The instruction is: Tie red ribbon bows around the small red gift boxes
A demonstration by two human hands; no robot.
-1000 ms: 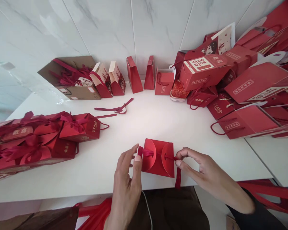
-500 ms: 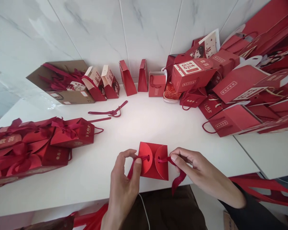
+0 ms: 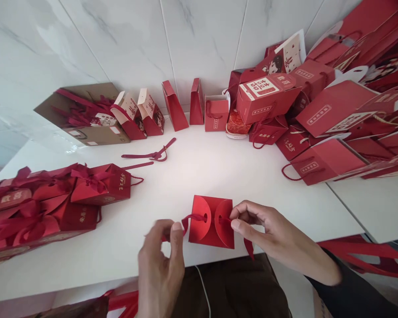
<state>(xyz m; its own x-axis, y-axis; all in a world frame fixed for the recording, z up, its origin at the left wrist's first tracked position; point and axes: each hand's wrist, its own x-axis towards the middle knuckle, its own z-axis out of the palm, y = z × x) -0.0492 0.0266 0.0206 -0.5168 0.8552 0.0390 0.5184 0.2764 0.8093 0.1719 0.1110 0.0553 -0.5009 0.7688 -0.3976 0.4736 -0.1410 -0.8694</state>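
Note:
Before me a small red gift box (image 3: 213, 238) rests near the table's front edge, its two rounded flaps facing up. A dark red ribbon (image 3: 196, 217) passes through the holes in both flaps. My left hand (image 3: 161, 260), left of the box, pinches one end of the ribbon between thumb and fingers. At the box's right edge, my right hand (image 3: 268, 227) has its thumb and forefinger closed on the ribbon by the right hole. The ribbon's other tail (image 3: 248, 248) hangs below that hand.
Boxes with ribbon bows (image 3: 89, 181) stand on the left. A cardboard box (image 3: 102, 134) of ribbons sits behind them. Loose ribbon pieces (image 3: 155, 155) lie mid-table. Small red boxes (image 3: 175, 106) line the wall (image 3: 202, 39), and red gift boxes (image 3: 268, 101) are piled at right.
My left hand has moved left and slightly down, drawing the ribbon's left side out. My right hand has shifted left along the ribbon, closer to the flap's hole.

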